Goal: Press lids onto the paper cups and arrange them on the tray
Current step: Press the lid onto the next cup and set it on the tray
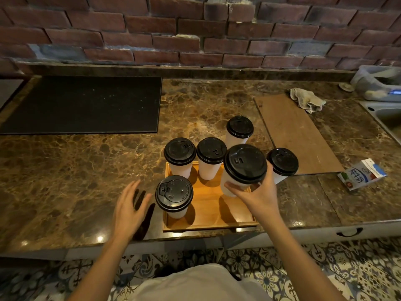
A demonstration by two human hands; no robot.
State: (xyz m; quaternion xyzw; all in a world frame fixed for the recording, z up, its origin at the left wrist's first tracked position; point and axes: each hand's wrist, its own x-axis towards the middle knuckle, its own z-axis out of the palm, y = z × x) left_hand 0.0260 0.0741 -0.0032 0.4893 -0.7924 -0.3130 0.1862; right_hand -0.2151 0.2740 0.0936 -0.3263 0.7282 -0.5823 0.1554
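One lidded cup (pixel 244 165) in right hand (pixel 257 197); left hand (pixel 129 205) spread.

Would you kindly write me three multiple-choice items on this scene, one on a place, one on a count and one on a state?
1. Where does the milk carton lie relative to the tray?
A. on it
B. on the counter, to its right
C. on a shelf above it

2. How many lidded cups are in view?
A. four
B. six
C. eight

3. What is the right hand doing?
A. holding a cup over the tray
B. lying flat on the counter
C. curled in an empty fist

Answers:
1 B: the carton lies on the stone, well clear of the tray's right edge.
2 B: three stand on the tray, two off it, one is in hand.
3 A: its fingers curl round the held cup, tilted above the tray.
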